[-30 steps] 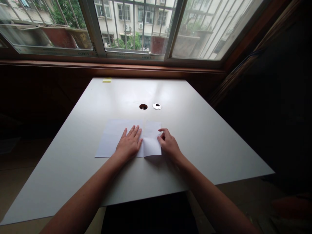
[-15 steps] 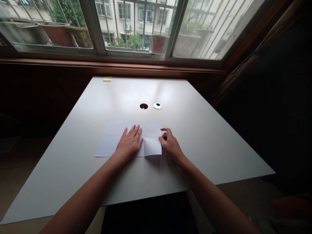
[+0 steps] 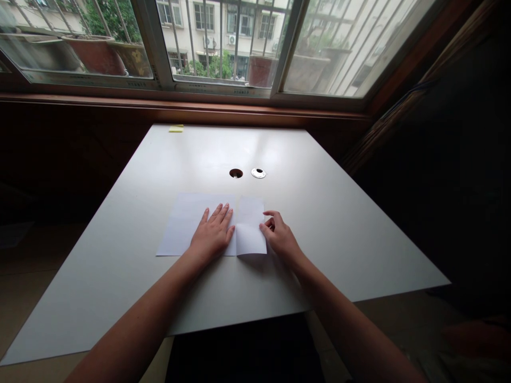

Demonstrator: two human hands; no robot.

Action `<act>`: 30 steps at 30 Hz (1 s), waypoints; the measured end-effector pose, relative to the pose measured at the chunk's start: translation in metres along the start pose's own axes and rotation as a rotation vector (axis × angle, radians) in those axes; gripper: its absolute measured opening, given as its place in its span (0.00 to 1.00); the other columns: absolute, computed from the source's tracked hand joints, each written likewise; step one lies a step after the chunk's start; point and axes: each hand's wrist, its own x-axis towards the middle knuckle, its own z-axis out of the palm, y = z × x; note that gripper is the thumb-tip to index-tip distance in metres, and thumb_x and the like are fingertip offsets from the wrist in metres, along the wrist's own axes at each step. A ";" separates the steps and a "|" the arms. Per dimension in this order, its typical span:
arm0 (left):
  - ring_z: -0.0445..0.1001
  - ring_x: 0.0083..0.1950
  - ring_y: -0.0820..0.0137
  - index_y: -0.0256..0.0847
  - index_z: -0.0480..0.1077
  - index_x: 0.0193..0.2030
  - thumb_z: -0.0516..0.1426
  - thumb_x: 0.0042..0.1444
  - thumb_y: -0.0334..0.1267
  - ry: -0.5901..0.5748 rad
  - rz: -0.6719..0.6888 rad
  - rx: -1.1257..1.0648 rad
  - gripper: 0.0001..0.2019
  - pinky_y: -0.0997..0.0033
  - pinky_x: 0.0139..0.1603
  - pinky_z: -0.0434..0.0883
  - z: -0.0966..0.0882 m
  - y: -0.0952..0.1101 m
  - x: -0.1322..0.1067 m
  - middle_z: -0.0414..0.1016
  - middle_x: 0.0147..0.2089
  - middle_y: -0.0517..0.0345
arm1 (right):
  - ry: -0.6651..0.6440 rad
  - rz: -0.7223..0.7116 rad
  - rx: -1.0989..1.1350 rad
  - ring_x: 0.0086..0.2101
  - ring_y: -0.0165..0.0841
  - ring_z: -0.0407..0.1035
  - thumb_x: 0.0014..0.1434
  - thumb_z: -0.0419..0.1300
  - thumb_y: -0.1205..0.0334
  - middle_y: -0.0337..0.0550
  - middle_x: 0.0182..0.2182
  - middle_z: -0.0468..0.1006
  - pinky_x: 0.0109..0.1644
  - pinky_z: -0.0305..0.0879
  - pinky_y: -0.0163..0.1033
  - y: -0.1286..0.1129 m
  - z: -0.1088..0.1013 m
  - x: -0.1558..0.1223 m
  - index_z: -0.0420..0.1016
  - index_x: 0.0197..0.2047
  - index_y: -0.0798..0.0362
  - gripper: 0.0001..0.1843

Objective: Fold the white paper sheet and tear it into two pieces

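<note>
A white sheet of paper [image 3: 178,229] lies near the middle of the white table [image 3: 351,250], with an upright crease right of its centre. My left hand [image 3: 213,231] rests flat on the paper just left of that crease, fingers stretched out. To the right of the crease, the paper's narrower part is lifted off the table, and its near edge bows up over a shadow. My right hand [image 3: 277,231] pinches the right edge of this raised part between curled fingers and thumb.
Beyond the paper are a round hole [image 3: 236,173] in the tabletop and a silver ring-shaped cover [image 3: 258,173]. A yellow sticky-note pad [image 3: 176,128] lies at the far left edge. A window with bars and flower pots [image 3: 96,56] stands behind the table.
The near right corner of the raised paper has shifted very slightly to the right. My left hand stays flat in place, and my right hand keeps its hold on the edge.
</note>
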 end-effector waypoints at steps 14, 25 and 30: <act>0.62 0.68 0.58 0.39 0.67 0.62 0.50 0.67 0.37 0.119 0.109 -0.079 0.19 0.50 0.71 0.59 -0.008 0.001 -0.015 0.66 0.66 0.48 | -0.016 0.026 -0.010 0.35 0.35 0.70 0.59 0.55 0.59 0.36 0.32 0.74 0.40 0.61 0.38 -0.004 -0.001 -0.003 0.65 0.53 0.47 0.18; 0.45 0.76 0.64 0.39 0.51 0.73 0.40 0.71 0.46 -0.007 0.079 0.030 0.27 0.53 0.75 0.46 -0.005 0.003 -0.017 0.46 0.75 0.53 | 0.008 0.012 -0.026 0.34 0.34 0.69 0.58 0.54 0.62 0.36 0.31 0.73 0.40 0.61 0.38 -0.003 0.002 -0.003 0.66 0.52 0.47 0.18; 0.44 0.76 0.64 0.38 0.49 0.73 0.39 0.71 0.46 -0.028 0.079 0.044 0.28 0.53 0.76 0.44 -0.002 0.003 -0.015 0.45 0.75 0.53 | 0.026 0.016 -0.015 0.33 0.35 0.69 0.56 0.54 0.62 0.35 0.30 0.73 0.39 0.61 0.38 -0.002 0.003 -0.003 0.66 0.52 0.48 0.19</act>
